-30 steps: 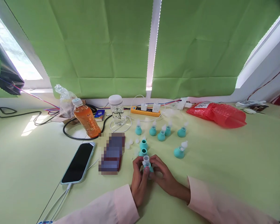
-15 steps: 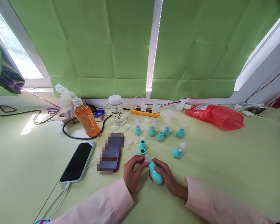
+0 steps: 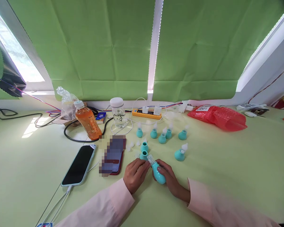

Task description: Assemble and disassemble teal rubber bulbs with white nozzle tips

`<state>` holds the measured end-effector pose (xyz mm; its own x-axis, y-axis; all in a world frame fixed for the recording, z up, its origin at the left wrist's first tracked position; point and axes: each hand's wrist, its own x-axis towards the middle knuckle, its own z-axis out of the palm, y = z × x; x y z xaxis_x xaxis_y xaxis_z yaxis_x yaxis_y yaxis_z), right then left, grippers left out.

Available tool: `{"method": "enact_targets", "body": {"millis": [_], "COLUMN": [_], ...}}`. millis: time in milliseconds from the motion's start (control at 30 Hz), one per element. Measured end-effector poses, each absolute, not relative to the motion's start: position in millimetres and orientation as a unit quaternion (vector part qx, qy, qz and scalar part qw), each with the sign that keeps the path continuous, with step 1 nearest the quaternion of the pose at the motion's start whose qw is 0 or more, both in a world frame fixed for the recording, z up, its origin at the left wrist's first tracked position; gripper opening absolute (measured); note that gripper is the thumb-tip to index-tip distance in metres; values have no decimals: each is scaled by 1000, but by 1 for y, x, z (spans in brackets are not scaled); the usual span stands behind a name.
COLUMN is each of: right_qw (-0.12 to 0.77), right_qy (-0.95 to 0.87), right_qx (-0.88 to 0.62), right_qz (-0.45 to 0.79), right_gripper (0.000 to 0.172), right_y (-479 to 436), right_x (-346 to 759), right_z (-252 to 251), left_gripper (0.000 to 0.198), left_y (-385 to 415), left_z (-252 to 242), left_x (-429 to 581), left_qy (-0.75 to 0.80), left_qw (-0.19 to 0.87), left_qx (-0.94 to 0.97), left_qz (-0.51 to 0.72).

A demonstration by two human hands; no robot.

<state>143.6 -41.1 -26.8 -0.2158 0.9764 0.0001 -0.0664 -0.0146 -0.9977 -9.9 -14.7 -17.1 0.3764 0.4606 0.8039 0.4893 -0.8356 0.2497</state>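
Observation:
My right hand (image 3: 169, 176) is wrapped round a teal nasal aspirator bulb (image 3: 159, 177), which is tilted with its neck pointing up and left. A clear plastic nozzle (image 3: 150, 158) sits at the neck. My left hand (image 3: 136, 175) is closed in a pinch at the side of this nozzle; its fingertips are partly hidden. Just beyond the left fingers stand two teal bulbs with open necks, a nearer bulb (image 3: 144, 155) and a farther bulb (image 3: 144, 147). Small whitish translucent pieces (image 3: 132, 144) lie to the left of them.
Several teal bulbs with clear tips (image 3: 162, 137) stand farther back, one bulb (image 3: 180, 154) nearer on the right. Left are two phones, one dark-screened (image 3: 78, 165), an orange drink bottle (image 3: 88, 123) and a clear jar (image 3: 118, 116). Behind lie a yellow power strip (image 3: 146, 114) and a red bag (image 3: 219, 117).
The bulb and nozzle have shifted slightly, and my left fingers have curled in more beside the nozzle. My right hand keeps its hold on the bulb.

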Motion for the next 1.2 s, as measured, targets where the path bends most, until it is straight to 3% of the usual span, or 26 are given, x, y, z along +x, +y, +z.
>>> {"method": "enact_targets", "body": {"millis": [167, 267, 367, 533, 633, 733, 833, 900, 1000, 1200], "right_qw": [463, 472, 475, 487, 495, 499, 498, 493, 491, 468], "right_qy": [-558, -563, -555, -492, -457, -450, -476, -485, -493, -566], "right_qx": [-448, -437, -404, -337, -316, -322, -328, -333, -337, -376], "right_qz": [523, 519, 550, 638, 668, 667, 646, 641, 634, 565], "right_gripper": [28, 26, 22, 20, 22, 22, 22, 23, 23, 23], "right_y": [-40, -41, -41, -37, -33, -31, -31, -32, -32, -31], "right_x": [145, 145, 144, 143, 144, 144, 145, 145, 145, 146], "right_z": [-31, -32, -30, -22, -20, -21, -24, -26, -29, -29], "left_gripper": [15, 12, 16, 20, 24, 23, 17, 18, 16, 17], "left_y": [-15, -16, -19, -19, -11, 4, 19, 27, 33, 29], "left_z": [-15, -16, -14, 4, 17, 23, 17, 9, -3, -5], "left_x": [-13, -11, -8, -10, -18, -30, -39, -41, -41, -42], "left_qy": [-301, -328, -372, -334, -263, -331, -466, -503, -503, -498], "left_qw": [115, 99, -61, -526, -643, -518, -153, 16, 78, 69], "left_qx": [-859, -864, -848, -696, -627, -706, -817, -841, -853, -853], "left_qz": [-398, -370, -372, -356, -352, -353, -303, -201, -119, -144]}}
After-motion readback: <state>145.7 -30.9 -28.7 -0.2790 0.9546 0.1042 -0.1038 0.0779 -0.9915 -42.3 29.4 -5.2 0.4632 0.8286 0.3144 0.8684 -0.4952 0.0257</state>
